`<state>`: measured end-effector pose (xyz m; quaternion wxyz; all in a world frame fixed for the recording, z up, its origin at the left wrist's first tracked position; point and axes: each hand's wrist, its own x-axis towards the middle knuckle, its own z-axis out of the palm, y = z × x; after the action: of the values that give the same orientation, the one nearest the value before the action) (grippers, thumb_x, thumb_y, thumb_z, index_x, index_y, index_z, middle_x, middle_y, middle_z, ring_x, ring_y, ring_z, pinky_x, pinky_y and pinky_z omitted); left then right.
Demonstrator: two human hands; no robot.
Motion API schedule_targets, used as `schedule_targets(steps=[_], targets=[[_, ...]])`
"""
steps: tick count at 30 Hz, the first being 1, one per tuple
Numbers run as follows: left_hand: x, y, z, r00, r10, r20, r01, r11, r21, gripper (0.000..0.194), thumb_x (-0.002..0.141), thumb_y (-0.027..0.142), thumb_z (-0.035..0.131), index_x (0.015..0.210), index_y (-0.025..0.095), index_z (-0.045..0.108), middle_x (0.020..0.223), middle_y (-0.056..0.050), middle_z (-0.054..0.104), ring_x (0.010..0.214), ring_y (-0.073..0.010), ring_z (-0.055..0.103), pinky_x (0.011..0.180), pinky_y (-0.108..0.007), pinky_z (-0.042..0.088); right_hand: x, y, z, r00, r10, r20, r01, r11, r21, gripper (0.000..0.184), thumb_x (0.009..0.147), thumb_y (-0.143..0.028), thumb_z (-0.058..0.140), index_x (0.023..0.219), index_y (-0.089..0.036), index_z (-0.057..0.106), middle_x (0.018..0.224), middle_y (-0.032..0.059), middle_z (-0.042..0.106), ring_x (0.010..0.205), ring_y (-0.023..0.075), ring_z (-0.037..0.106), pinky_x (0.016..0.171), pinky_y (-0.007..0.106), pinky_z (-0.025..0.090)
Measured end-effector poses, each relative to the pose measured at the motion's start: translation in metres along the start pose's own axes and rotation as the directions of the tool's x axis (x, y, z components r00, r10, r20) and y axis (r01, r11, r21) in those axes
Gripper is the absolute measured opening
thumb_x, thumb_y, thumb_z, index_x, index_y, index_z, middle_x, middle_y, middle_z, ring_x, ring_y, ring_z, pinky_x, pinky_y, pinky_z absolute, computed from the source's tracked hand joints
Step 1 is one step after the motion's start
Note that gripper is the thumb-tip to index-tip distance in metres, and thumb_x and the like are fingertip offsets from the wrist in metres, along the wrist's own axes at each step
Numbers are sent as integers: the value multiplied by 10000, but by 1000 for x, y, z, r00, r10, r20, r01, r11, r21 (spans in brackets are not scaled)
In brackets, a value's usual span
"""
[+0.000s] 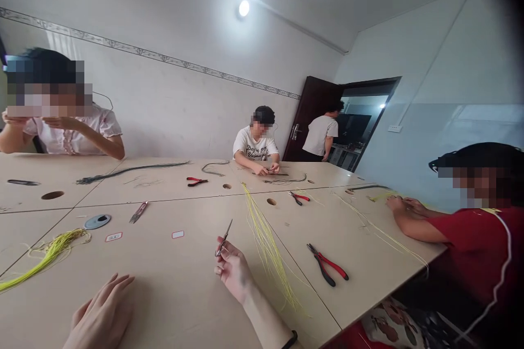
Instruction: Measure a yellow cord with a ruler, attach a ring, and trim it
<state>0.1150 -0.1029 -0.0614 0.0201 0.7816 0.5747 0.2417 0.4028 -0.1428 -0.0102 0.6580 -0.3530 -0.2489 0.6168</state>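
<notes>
My right hand (232, 272) is curled round a pair of small metal snips (223, 239), whose blades point up and away over the table (172, 278). Just to its right a bundle of thin yellow wires (268, 245) lies fanned out along the tabletop, not touching the hand. My left hand (101, 313) rests flat near the table's front edge, fingers stretched out and holding nothing. A second bundle of yellow wires (45, 255) lies off to its left.
Red-handled pliers (327, 266) lie right of the wires; two more pairs (196, 180) (298, 197) lie farther back. Spare snips (138, 212), a grey disc (97, 222) and a dark cable (131, 170) sit on the left. Three people sit around the table; another stands at the doorway (323, 133).
</notes>
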Motion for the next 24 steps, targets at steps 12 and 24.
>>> schedule_targets(steps=[12,24], targets=[[-5,12,-4,999,-28,-22,29,999,28,468,928,316,181,1148,171,568,1263,-124,620,1289,-286,469,954,-466,421,-12,-7,9,981,107,162,-111,994,16,206,929,-288,547,1049,-124,581,763,-19,567,551,59,509,480,179,437],[-5,13,-10,999,-22,30,21,1000,22,453,912,263,214,1158,179,585,1293,-108,604,1294,-263,469,985,-450,410,-20,-6,9,879,148,454,-164,986,-5,429,903,-510,519,1109,-139,579,856,31,613,780,158,631,646,317,544]])
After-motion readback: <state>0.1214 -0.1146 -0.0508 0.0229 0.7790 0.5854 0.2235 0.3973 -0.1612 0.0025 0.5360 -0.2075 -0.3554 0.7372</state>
